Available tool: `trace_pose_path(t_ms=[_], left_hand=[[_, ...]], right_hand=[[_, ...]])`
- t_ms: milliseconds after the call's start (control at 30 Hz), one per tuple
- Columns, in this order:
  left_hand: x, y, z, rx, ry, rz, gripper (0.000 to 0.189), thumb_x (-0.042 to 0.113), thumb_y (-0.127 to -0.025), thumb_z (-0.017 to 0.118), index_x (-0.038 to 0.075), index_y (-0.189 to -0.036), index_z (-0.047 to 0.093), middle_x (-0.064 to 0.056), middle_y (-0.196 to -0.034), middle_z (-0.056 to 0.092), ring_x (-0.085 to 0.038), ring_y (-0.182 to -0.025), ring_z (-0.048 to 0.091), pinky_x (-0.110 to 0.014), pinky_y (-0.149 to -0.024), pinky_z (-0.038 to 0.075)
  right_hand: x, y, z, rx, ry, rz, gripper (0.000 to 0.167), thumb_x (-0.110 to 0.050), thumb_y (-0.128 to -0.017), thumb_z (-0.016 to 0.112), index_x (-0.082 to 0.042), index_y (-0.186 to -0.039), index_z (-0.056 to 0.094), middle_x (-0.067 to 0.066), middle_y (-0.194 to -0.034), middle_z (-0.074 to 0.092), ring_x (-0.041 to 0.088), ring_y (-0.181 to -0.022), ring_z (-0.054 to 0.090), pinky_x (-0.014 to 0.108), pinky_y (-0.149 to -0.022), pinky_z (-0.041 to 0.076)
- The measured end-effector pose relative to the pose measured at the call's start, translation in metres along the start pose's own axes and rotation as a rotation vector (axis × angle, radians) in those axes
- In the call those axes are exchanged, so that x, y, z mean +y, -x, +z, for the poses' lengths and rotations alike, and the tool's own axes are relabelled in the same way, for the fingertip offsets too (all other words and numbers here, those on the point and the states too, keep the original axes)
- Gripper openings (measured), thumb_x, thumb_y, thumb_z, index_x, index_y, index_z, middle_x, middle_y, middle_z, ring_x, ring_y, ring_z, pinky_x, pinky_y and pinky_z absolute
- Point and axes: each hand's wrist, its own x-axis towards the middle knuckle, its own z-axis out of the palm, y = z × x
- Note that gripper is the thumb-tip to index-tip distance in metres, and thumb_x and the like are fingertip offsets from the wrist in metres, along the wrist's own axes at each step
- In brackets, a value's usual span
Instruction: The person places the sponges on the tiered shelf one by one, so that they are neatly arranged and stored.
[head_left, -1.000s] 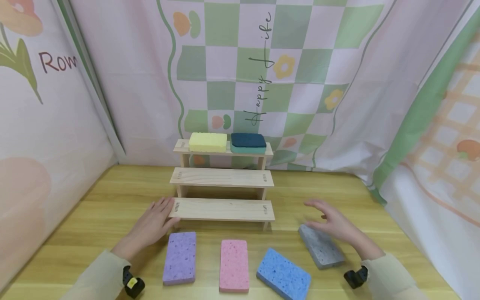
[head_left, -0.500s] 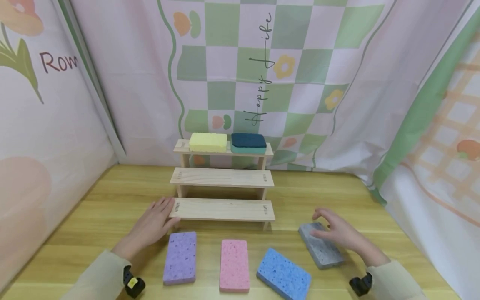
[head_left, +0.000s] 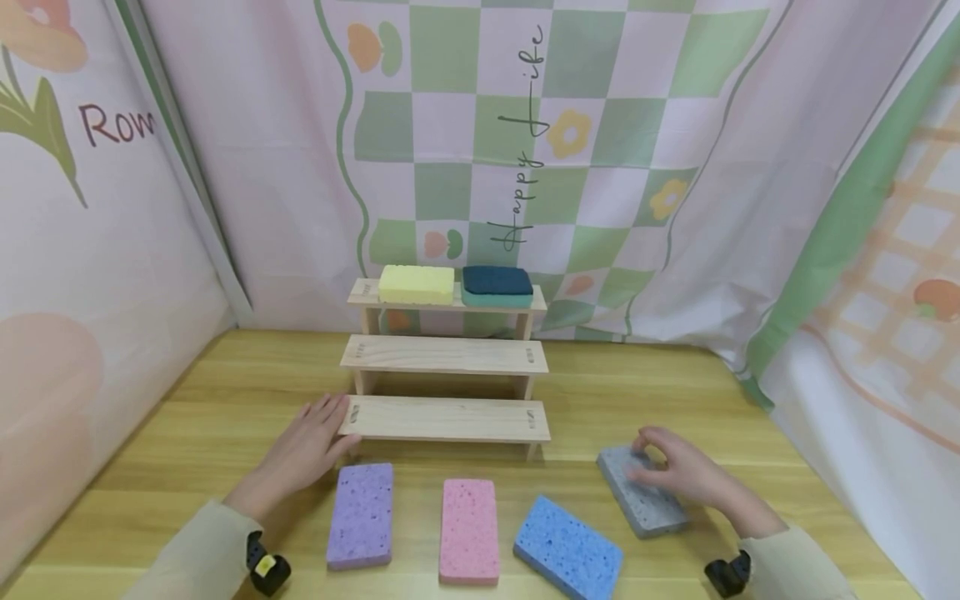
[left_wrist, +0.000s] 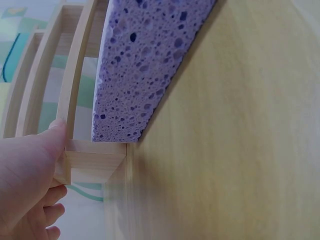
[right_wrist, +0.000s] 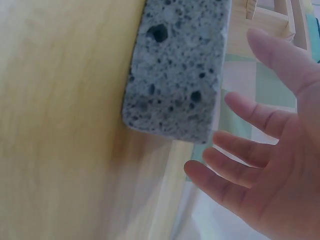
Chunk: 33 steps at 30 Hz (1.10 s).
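Now right hand [head_left: 678, 473] touches grey sponge [head_left: 637, 497] — fingers spread.

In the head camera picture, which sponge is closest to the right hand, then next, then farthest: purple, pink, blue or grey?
1. grey sponge, under the right hand, far right.
2. blue sponge, just left of it.
3. pink sponge, in the middle.
4. purple sponge, far left, by the left hand.
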Motion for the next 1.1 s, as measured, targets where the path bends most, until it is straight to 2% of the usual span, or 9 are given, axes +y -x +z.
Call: trace_pose_path(t_ms=[133, 367, 467, 700, 867, 1100], left_hand=[[0.0004, 0.0004, 0.0, 0.0, -0.001, 0.002, 0.063, 0.032, -0.094, 0.052, -0.013, -0.134, 0.034, -0.028, -0.138, 0.035, -0.045, -0.127, 0.029, -0.056, -0.104, 0.021], [0.0011, 0.0007, -0.0004, 0.001, 0.003, 0.002, 0.063, 0.033, -0.095, 0.051, -0.013, -0.134, 0.034, -0.028, -0.138, 0.034, -0.044, -0.127, 0.029, -0.056, -0.104, 0.021], [0.0012, 0.0008, -0.0009, 0.006, 0.0, 0.003, 0.063, 0.032, -0.095, 0.051, -0.013, -0.134, 0.034, -0.028, -0.138, 0.035, -0.045, -0.127, 0.029, -0.056, -0.104, 0.02], [0.0017, 0.0009, -0.0012, 0.005, 0.001, 0.004, 0.062, 0.032, -0.095, 0.051, -0.013, -0.134, 0.034, -0.029, -0.137, 0.035, -0.045, -0.127, 0.029, -0.056, -0.104, 0.021], [0.0009, 0.0003, -0.0002, 0.004, 0.0, 0.001, 0.063, 0.032, -0.095, 0.051, -0.013, -0.134, 0.034, -0.029, -0.138, 0.034, -0.045, -0.127, 0.029, -0.056, -0.104, 0.021], [-0.0004, 0.001, 0.0011, 0.022, 0.004, 0.009, 0.063, 0.033, -0.094, 0.052, -0.013, -0.134, 0.035, -0.029, -0.137, 0.036, -0.045, -0.126, 0.03, -0.057, -0.103, 0.022]], right_hand=[[0.0006, 0.0017, -0.0007, -0.013, 0.021, 0.017, 0.031, -0.031, -0.08, 0.071, -0.007, -0.094, 0.057, 0.015, -0.106, 0.057, 0.044, -0.106, 0.049, 0.058, -0.086, 0.041], [-0.0003, 0.0058, -0.0008, 0.029, 0.052, 0.041, 0.026, -0.027, -0.078, 0.073, -0.009, -0.087, 0.056, 0.027, -0.111, 0.054, 0.051, -0.108, 0.045, 0.063, -0.088, 0.036], [-0.0009, 0.0071, -0.001, 0.027, 0.056, 0.049, 0.025, -0.026, -0.078, 0.073, -0.01, -0.086, 0.056, 0.025, -0.109, 0.055, 0.049, -0.106, 0.047, 0.061, -0.087, 0.037], [-0.0025, 0.0086, -0.0022, -0.001, 0.044, 0.098, 0.027, -0.03, -0.08, 0.071, -0.008, -0.09, 0.059, 0.014, -0.104, 0.056, 0.04, -0.1, 0.052, 0.056, -0.083, 0.043], [-0.0029, 0.0084, -0.0029, -0.015, 0.041, 0.138, 0.028, -0.034, -0.082, 0.069, -0.009, -0.093, 0.061, 0.019, -0.11, 0.054, 0.043, -0.104, 0.05, 0.056, -0.084, 0.042], [-0.0032, 0.0071, -0.0026, -0.025, 0.047, 0.138, 0.03, -0.035, -0.083, 0.068, -0.008, -0.096, 0.062, 0.024, -0.114, 0.052, 0.046, -0.106, 0.048, 0.057, -0.084, 0.041]])
